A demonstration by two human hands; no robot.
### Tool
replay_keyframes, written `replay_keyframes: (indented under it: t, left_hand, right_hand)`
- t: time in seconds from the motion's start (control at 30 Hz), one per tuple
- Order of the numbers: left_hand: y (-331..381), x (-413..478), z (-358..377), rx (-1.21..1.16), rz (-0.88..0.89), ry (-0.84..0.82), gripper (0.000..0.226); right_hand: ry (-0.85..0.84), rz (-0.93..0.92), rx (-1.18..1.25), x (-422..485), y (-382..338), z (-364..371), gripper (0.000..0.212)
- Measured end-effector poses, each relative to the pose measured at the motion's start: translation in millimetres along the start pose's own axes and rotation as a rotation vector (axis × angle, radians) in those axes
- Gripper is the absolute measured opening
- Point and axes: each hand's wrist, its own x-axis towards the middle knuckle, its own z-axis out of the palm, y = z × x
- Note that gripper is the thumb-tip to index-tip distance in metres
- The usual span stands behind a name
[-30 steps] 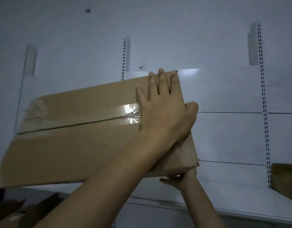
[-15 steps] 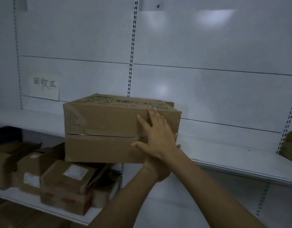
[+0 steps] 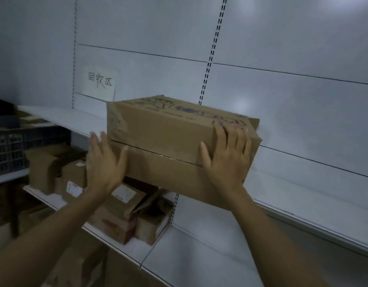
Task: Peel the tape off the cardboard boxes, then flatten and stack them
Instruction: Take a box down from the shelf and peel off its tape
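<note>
While closed, box (image 3: pixel 162 129) between hands (image 3: pixel 105 162) (image 3: pixel 227 160)

The cardboard box (image 3: pixel 168 137) is positioned before the upper shelf (image 3: pixel 313 208); smaller boxes (image 3: pixel 121 206) are stacked on the lower shelf (image 3: pixel 121 247) beneath.

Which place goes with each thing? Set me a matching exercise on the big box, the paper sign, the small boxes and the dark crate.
Things:
1. large cardboard box
2. paper sign
3. small boxes
4. dark crate

Places:
A. on the lower shelf
B. at the far left of the view
C. at the upper shelf, touched by the left hand and right hand
D. on the back wall panel

Pairs: 1-C, 2-D, 3-A, 4-B
</note>
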Motion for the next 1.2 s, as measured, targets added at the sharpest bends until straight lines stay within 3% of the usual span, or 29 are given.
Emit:
replay_keyframes:
  t: [0.07,0.13,0.23,0.33,0.4,0.53,0.67,0.8,0.9,0.97,1.03,1.13,1.2]
  left_hand:
    - [-9.2,16.9,-4.0,-0.25,-0.151,-0.053,0.095]
    - [-8.2,32.1,0.0,-0.442,-0.131,-0.096,0.092]
    - [-8.3,38.8,19.9,-0.531,-0.2,-0.002,0.086]
    - [-7.3,37.0,37.9,-0.677,-0.196,0.141,0.093]
    - [-8.4,42.5,45.0,-0.71,-0.209,0.133,0.091]
    - [-10.1,52.0,49.2,-0.73,-0.1,0.056,0.081]
    - [1.4,53.2,56.2,-0.707,-0.051,-0.099,0.074]
    - [-1.5,52.2,70.5,-0.949,0.173,-0.285,0.055]
    - [-9.2,55.9,85.2,-1.086,0.212,-0.341,0.045]
    - [-9.2,57.6,90.0,-1.177,0.174,-0.33,0.039]
    - [-6.9,61.7,97.0,-1.262,0.028,-0.401,0.033]
    - [1.0,82.8,108.7,-1.357,-0.257,-0.716,0.026]
    - [3.6,102.5,111.7,-1.366,-0.257,-0.847,0.027]
  right_hand:
    - [0.021,-0.041,-0.01,-12.9,-1.2,4.2,0.05]
    - [0.03,-0.065,-0.029,-18.8,-0.5,6.2,0.051]
    - [0.027,-0.034,-0.04,-15.6,-6.9,7.6,0.051]
    - [0.061,0.217,-0.042,-4.8,-37.5,19.5,0.041]
    - [0.088,0.341,-0.054,10.1,-74.8,36.9,0.032]
    - [-0.003,0.068,0.007,42.0,-158.7,79.4,0.041]
    - [-0.051,0.06,-0.078,69.6,-196.6,103.9,0.047]
    - [-0.054,0.091,-0.135,72.2,-164.9,103.5,0.035]
    - [-0.086,0.095,-0.104,71.5,-150.0,100.3,0.034]
    - [-0.088,0.093,-0.096,72.2,-149.4,99.6,0.034]
    - [-0.092,0.118,-0.096,72.8,-150.5,98.9,0.032]
    - [-0.097,0.128,-0.11,71.4,-149.8,97.3,0.032]
    - [-0.102,0.122,-0.122,70.6,-148.2,97.1,0.034]
